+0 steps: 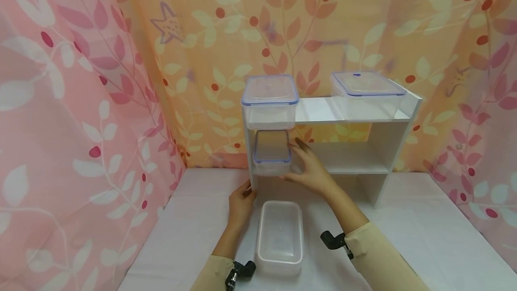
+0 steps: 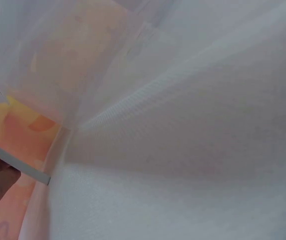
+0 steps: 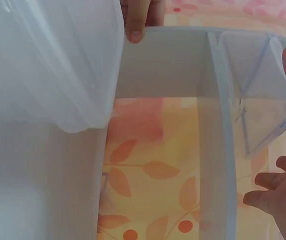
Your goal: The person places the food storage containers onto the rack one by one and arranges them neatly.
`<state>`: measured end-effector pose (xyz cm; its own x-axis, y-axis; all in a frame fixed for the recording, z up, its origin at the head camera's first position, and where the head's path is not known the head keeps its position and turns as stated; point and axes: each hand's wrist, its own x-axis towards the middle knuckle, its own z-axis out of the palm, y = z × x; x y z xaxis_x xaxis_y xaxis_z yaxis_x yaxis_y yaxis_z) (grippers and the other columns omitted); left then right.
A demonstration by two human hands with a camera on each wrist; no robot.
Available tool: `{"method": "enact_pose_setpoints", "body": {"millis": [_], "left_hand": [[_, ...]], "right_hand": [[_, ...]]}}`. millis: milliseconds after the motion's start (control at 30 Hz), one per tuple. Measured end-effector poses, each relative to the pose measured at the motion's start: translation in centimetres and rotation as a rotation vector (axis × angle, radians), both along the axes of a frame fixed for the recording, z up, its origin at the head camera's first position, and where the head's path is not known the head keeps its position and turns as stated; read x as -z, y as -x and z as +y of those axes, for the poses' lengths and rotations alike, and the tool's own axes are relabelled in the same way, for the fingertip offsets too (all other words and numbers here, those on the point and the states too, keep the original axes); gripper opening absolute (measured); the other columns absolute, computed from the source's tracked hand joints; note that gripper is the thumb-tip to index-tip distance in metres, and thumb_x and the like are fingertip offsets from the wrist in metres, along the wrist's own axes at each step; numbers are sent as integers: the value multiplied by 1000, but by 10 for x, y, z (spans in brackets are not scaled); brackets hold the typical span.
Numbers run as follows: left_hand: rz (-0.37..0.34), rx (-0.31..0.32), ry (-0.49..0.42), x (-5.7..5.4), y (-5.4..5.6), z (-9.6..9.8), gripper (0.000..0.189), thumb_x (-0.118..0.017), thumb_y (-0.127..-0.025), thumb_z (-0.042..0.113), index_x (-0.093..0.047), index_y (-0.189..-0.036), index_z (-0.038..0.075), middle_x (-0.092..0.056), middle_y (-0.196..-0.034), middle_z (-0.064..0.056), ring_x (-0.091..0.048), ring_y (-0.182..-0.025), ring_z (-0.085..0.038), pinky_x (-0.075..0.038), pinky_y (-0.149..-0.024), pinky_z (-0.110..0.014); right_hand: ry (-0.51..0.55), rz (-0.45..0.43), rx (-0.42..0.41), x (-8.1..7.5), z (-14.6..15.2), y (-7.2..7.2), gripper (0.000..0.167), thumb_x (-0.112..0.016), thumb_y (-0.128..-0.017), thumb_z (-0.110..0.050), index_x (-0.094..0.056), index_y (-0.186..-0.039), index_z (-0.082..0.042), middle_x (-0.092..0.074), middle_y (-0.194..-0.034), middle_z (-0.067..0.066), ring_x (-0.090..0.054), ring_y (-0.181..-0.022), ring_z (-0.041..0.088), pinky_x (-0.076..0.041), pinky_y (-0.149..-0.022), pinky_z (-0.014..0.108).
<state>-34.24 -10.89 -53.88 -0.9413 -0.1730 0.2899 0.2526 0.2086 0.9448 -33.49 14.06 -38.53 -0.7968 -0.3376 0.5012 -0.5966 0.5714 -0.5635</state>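
Note:
My left hand (image 1: 241, 205) grips the lower front edge of the left side panel of a white shelf unit (image 1: 357, 173). In the left wrist view, fingers (image 2: 0, 185) lie about that panel's edge. On the middle shelf, at its left end, sits a small clear container (image 1: 272, 152) with a blue-rimmed lid. Beside its right side is my right hand (image 1: 313, 172), fingers spread and thumb apart; a fingertip overlaps the lid's edge, and contact is unclear. In the right wrist view, the small container's clear wall (image 3: 255, 85) shows near the spread fingers (image 3: 262, 197).
A larger blue-rimmed container (image 1: 270, 98) stands on the top left of the shelf unit, another (image 1: 369, 89) on the top right. An unlidded clear container (image 1: 280, 266) lies on the white-covered table (image 1: 186, 223) in front. Floral curtains (image 1: 226, 57) hang behind and at the sides.

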Motion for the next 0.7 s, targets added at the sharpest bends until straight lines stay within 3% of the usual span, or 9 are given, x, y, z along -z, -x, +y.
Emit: {"method": "enact_pose_setpoints", "body": {"millis": [267, 700], "left_hand": [[11, 12, -7, -2, -4, 0, 44, -71, -93, 2, -67, -137, 10, -68, -133, -14, -70, -114, -32, -59, -89, -36], [14, -32, 10, -6, -4, -2, 43, -74, -91, 4, -69, -133, 9, -69, -131, -14, -71, -112, -32, -59, -90, -40]], "right_hand": [[64, 34, 42, 7, 3, -31, 92, -90, -77, -37, -46, -154, -13, -27, -168, 14, -27, -153, 40, -29, -116, 66], [161, 123, 65, 20, -2, -73, 81, -89, -80, -34, -53, -150, -13, -37, -164, 7, -34, -151, 34, -34, -113, 65]]}}
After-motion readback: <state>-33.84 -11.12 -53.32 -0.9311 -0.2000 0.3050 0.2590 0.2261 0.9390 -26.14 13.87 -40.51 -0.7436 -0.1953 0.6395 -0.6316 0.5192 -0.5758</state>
